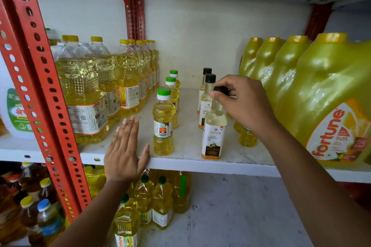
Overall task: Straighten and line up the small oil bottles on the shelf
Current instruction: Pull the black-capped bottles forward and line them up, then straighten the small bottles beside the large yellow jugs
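Observation:
On the white shelf [186, 156], three small yellow oil bottles with green caps stand in a row running back; the front one [163, 124] is near the edge. To their right, three coconut oil bottles with black caps form a second row. My right hand [244, 104] grips the black cap of the front coconut oil bottle [213, 136], which stands upright at the edge. Another small yellow bottle [248, 136] is partly hidden behind my right wrist. My left hand [125, 148] lies flat and open on the shelf edge, left of the front green-capped bottle, not touching it.
Large clear oil bottles [84, 94] with yellow caps fill the shelf's left side. Big yellow jugs [325, 96] crowd the right side. A red perforated upright [40, 78] stands at the left. The shelf below holds several more oil bottles [158, 200].

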Tool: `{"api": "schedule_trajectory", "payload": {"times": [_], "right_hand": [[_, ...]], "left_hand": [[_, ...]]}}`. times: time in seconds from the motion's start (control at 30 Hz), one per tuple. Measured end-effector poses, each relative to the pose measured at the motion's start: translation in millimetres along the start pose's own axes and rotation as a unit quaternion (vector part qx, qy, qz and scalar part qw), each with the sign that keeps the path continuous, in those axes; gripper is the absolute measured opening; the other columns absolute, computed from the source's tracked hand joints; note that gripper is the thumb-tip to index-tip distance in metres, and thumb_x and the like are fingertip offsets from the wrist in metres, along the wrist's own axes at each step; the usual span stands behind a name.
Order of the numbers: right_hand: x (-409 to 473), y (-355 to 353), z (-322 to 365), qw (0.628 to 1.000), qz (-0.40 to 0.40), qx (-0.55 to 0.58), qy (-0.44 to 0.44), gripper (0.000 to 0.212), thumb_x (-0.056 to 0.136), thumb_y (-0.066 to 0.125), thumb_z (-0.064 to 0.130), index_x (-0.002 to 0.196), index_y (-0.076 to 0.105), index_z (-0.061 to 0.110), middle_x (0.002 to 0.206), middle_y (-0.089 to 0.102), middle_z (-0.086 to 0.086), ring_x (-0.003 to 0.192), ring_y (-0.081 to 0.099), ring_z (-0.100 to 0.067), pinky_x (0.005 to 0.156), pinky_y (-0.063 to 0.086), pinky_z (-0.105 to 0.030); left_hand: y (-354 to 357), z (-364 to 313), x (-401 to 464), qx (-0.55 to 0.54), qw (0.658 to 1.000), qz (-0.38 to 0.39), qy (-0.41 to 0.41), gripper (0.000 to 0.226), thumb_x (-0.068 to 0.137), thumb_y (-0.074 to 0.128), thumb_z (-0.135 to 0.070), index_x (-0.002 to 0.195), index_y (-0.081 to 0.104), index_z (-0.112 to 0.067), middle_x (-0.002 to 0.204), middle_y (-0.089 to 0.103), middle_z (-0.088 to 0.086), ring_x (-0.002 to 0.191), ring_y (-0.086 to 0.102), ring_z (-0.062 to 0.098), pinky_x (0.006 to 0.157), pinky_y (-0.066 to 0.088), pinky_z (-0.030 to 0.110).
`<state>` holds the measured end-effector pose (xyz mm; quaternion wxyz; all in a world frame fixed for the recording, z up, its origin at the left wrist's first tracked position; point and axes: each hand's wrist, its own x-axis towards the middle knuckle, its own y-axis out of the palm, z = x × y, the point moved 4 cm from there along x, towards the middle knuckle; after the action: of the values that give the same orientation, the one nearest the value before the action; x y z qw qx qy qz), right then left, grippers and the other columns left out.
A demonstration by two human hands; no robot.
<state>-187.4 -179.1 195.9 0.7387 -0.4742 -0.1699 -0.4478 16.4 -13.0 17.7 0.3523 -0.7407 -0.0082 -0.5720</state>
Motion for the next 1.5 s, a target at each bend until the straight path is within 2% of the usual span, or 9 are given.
{"api": "schedule_trajectory", "payload": {"times": [0.27, 0.37, 0.47, 0.6, 0.77, 1.03, 1.2, 1.33, 1.5], "right_hand": [[8, -20, -9, 1.0, -0.028, -0.001, -0.003, 0.024, 0.083, 0.064, 0.037, 0.095, 0.072, 0.019, 0.097, 0.075, 0.003, 0.093, 0.067, -0.01, 0.086, 0.054, -0.031], [23, -36, -30, 0.994, -0.052, -0.093, -0.002, 0.03, 0.083, 0.064, 0.039, 0.101, 0.071, 0.016, 0.106, 0.073, -0.003, 0.1, 0.065, -0.019, 0.082, 0.047, -0.027], [35, -45, -52, 0.977, -0.039, -0.21, 0.01, 0.039, 0.079, 0.066, 0.043, 0.103, 0.069, 0.012, 0.11, 0.07, -0.011, 0.104, 0.061, -0.03, 0.078, 0.045, -0.033], [39, -45, -74, 0.961, -0.011, -0.273, 0.033, 0.043, 0.073, 0.07, 0.048, 0.094, 0.071, 0.01, 0.095, 0.069, -0.015, 0.094, 0.06, -0.034, 0.069, 0.045, -0.036], [34, -42, -81, 0.963, -0.025, -0.267, 0.024, 0.031, 0.077, 0.07, 0.038, 0.089, 0.072, 0.009, 0.087, 0.072, -0.015, 0.083, 0.063, -0.034, 0.067, 0.05, -0.036], [42, -43, -86, 0.977, 0.02, -0.194, 0.084, 0.026, 0.075, 0.072, 0.024, 0.1, 0.071, 0.017, 0.104, 0.072, -0.01, 0.099, 0.063, -0.028, 0.074, 0.041, -0.026], [44, -42, -82, 0.98, 0.05, -0.167, 0.09, 0.027, 0.074, 0.071, 0.019, 0.101, 0.071, 0.018, 0.114, 0.069, -0.008, 0.106, 0.062, -0.026, 0.09, 0.051, -0.038], [40, -41, -82, 0.979, -0.002, -0.193, 0.068, 0.034, 0.075, 0.072, 0.036, 0.102, 0.069, 0.016, 0.111, 0.069, -0.01, 0.105, 0.061, -0.029, 0.083, 0.048, -0.036], [37, -36, -85, 0.981, -0.017, -0.189, 0.046, 0.023, 0.08, 0.069, 0.027, 0.096, 0.071, 0.011, 0.101, 0.072, -0.013, 0.093, 0.064, -0.03, 0.074, 0.047, -0.033]], "left_hand": [[-1, -1, 1, 0.003, 1.0, -0.008, 0.007, 0.072, 0.099, 0.022, -0.05, 0.15, 0.027, 0.001, 0.158, 0.022, 0.015, 0.15, 0.012, 0.02, 0.122, 0.008, 0.034], [-1, 1, 1, 0.007, 1.0, -0.023, 0.009, 0.072, 0.099, 0.023, -0.05, 0.151, 0.024, -0.001, 0.158, 0.022, 0.017, 0.15, 0.012, 0.022, 0.122, 0.009, 0.037], [-1, 1, 2, 0.008, 0.999, -0.03, 0.008, 0.072, 0.099, 0.023, -0.051, 0.152, 0.02, -0.002, 0.158, 0.022, 0.018, 0.151, 0.009, 0.022, 0.122, 0.007, 0.038], [-1, 0, 1, 0.006, 0.999, -0.038, 0.009, 0.072, 0.099, 0.023, -0.051, 0.153, 0.017, -0.004, 0.157, 0.023, 0.019, 0.151, 0.008, 0.021, 0.122, 0.006, 0.038], [-1, 0, 0, 0.006, 0.999, -0.041, 0.011, 0.072, 0.099, 0.023, -0.051, 0.152, 0.02, -0.003, 0.157, 0.025, 0.019, 0.151, 0.01, 0.022, 0.122, 0.007, 0.039], [-2, 0, 1, 0.009, 0.999, -0.045, 0.012, 0.072, 0.099, 0.025, -0.05, 0.15, 0.026, 0.0, 0.156, 0.028, 0.019, 0.15, 0.012, 0.022, 0.122, 0.009, 0.039], [-2, 0, 0, 0.007, 0.999, -0.042, 0.011, 0.072, 0.099, 0.024, -0.05, 0.149, 0.028, 0.001, 0.155, 0.029, 0.02, 0.15, 0.013, 0.022, 0.122, 0.009, 0.039], [-3, -2, 1, 0.01, 0.999, -0.046, 0.011, 0.072, 0.099, 0.025, -0.05, 0.149, 0.027, 0.001, 0.156, 0.027, 0.018, 0.15, 0.013, 0.022, 0.122, 0.01, 0.039], [-2, -1, 1, 0.014, 0.999, -0.05, 0.014, 0.071, 0.098, 0.026, -0.049, 0.149, 0.028, 0.001, 0.156, 0.028, 0.018, 0.15, 0.015, 0.023, 0.122, 0.011, 0.039]]}}
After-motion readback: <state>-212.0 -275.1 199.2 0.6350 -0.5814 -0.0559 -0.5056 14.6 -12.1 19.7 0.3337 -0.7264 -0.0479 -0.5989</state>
